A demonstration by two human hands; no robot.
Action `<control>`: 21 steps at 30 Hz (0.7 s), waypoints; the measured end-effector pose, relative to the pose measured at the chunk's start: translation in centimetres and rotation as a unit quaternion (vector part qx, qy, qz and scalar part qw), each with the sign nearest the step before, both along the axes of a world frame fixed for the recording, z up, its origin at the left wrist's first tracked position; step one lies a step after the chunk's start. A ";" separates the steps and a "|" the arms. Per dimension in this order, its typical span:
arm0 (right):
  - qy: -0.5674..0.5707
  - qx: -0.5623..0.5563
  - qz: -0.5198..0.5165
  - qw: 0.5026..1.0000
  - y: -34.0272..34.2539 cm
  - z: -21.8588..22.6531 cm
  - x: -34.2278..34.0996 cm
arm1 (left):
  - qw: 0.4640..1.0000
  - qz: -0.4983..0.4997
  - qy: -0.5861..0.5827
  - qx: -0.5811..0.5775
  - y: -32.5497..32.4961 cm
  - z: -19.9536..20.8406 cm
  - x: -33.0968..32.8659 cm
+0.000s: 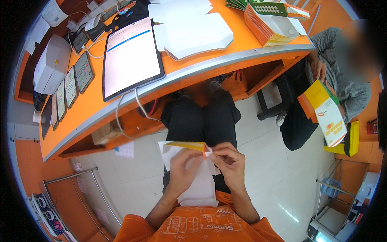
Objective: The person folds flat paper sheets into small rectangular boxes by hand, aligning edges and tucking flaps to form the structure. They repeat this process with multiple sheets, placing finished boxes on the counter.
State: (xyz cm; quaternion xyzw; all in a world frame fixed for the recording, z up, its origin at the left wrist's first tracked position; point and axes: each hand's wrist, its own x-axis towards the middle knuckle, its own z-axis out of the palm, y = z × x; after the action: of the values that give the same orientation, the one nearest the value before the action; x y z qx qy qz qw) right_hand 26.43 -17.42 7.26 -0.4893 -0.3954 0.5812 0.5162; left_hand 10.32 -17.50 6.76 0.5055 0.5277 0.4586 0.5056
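Observation:
Over my lap I hold a partly folded carton [189, 144], white inside with a yellow and orange printed side. My left hand [182, 169] is closed around its near left part, fingers behind the card. At the right corner my right hand [230, 164] pinches a small flap between thumb and fingers. A long white panel [203, 185] of the carton hangs down toward my orange shirt. Part of the card is hidden behind my hands.
Ahead is an orange desk [189, 66] with a tablet [131, 56], several phones [70, 86], a white printer [52, 64], flat white cartons [197, 36] and stacked printed cartons [266, 24]. At right, a seated co-worker holds another carton [324, 111]. A cable [139, 103] hangs off the desk.

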 end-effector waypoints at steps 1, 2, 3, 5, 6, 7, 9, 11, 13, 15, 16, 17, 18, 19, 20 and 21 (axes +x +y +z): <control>0.022 0.009 0.003 1.000 -0.1 -0.2 0.0 | 1.000 -0.009 0.006 0.005 0.1 0.0 -0.1; 0.043 0.018 0.006 0.999 -0.1 -0.4 0.1 | 1.000 -0.025 0.014 0.009 0.2 -0.1 -0.2; 0.064 0.027 0.009 0.998 -0.1 -0.5 0.2 | 0.999 -0.041 0.022 0.013 0.4 -0.1 -0.4; 0.040 0.034 0.033 0.998 0.1 -0.7 0.5 | 0.997 -0.073 0.039 0.013 0.8 0.1 -0.8; 0.028 0.037 0.044 0.998 0.3 -0.7 0.7 | 0.995 -0.088 0.046 0.009 1.1 0.2 -0.9; 0.050 0.037 0.051 0.997 0.5 -0.6 0.9 | 0.993 -0.104 0.056 0.007 1.5 0.5 -0.9; 0.099 0.046 0.061 0.992 1.0 -0.2 1.4 | 0.985 -0.138 0.075 0.068 2.1 1.6 -0.6; 0.157 0.030 0.029 0.987 1.2 0.5 1.9 | 0.975 -0.184 0.071 0.098 2.3 3.5 -0.1; 0.152 0.085 -0.016 0.985 0.7 1.3 2.7 | 0.964 -0.242 0.037 0.101 2.3 5.9 0.4; 0.066 0.184 -0.070 0.978 -0.7 2.2 3.5 | 0.942 -0.303 0.020 0.144 2.6 8.1 0.8; 0.025 0.228 -0.087 0.969 -1.5 2.4 3.9 | 0.935 -0.322 0.007 0.145 2.6 9.0 1.1; -0.017 0.255 -0.063 0.965 -2.1 2.4 4.5 | 0.928 -0.342 -0.007 0.146 2.6 9.7 1.4; -0.063 0.280 -0.037 0.957 -2.6 2.3 5.0 | 0.924 -0.360 -0.012 0.127 2.6 10.0 1.9; -0.098 0.305 -0.016 0.947 -3.2 2.1 5.7 | 0.920 -0.362 0.027 0.151 2.6 10.0 2.6; -0.065 0.267 0.037 0.961 -4.0 2.1 6.4 | 0.914 -0.362 0.066 0.173 2.3 9.7 3.4; 0.023 0.187 0.026 0.982 -4.6 1.8 6.8 | 0.906 -0.361 0.105 0.194 2.0 9.2 3.9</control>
State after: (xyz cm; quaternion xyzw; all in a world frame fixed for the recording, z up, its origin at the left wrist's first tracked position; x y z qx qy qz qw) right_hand 33.20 -21.97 9.01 -0.3600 -0.4981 0.5211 0.5923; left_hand 14.26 -15.48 15.99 0.7949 0.2599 0.2816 0.4704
